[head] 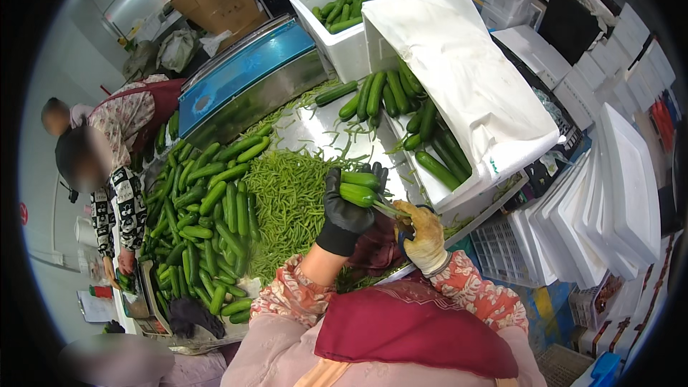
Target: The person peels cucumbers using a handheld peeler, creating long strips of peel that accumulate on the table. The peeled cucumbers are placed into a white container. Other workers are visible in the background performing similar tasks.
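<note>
My left hand [346, 212], in a black glove, is closed around two green cucumbers [359, 194], side by side with stems pointing right. My right hand [422, 234], in a stained yellowish work glove, grips dark-handled scissors [407, 230] at the stem ends; their blades are hard to make out. Beneath and left of my left hand spreads a heap of green beans [285, 193] on the metal table [309, 131]. A large pile of cucumbers [204, 215] lies farther left. More cucumbers [441, 150] lie in a white foam box [484, 193] tipped on its side.
Another foam box [349, 54] with cucumbers stands behind. A blue-topped metal unit [242, 78] borders the table's back left. People [126, 193] work at the left edge. Foam lids [586, 215] and a plastic crate [500, 247] stand right. A dark cloth [196, 317] lies by the near-left edge.
</note>
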Demonstrator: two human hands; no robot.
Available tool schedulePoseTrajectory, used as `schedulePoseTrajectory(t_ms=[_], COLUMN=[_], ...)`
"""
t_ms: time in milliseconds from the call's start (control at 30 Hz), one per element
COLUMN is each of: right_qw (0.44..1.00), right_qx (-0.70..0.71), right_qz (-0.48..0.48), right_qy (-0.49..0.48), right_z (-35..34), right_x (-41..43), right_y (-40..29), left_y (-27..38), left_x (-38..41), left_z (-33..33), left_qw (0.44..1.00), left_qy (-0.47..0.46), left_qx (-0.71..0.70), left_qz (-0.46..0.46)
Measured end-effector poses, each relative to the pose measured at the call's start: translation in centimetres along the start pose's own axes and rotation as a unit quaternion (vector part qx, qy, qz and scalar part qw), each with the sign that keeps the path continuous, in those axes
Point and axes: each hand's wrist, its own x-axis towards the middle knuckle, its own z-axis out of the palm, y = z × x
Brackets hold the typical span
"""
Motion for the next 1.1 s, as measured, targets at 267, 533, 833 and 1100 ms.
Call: schedulePoseTrajectory(t_ms=[267, 533, 833, 1100], right_qw=[0.985, 0.956, 0.963, 0.968], right_qx=[0.14, 0.212, 0.19, 0.201], right_qz=[0.089, 0.177, 0.171, 0.147], right_qy=[-0.055, -0.099, -0.091, -0.013], right_z=[1.7, 2.1, -0.4, 0.1], right_x=[-1.4, -2.0, -3.5, -5.1], right_y=[1.1, 3.0, 2.9, 4.5], left_y=[4.3, 21.2, 10.9, -7.1], left_x=[-0.4, -5.9, -0.1, 11.1], left_z=[-2.2, -3.1, 3.0, 2.7], left_qw=[0.998, 0.952, 0.831, 0.084], left_qy=[-0.03, -0.094, -0.224, -0.421], left_qx=[0.032, 0.12, 0.394, 0.888], left_qz=[-0.042, 0.264, 0.323, 0.164])
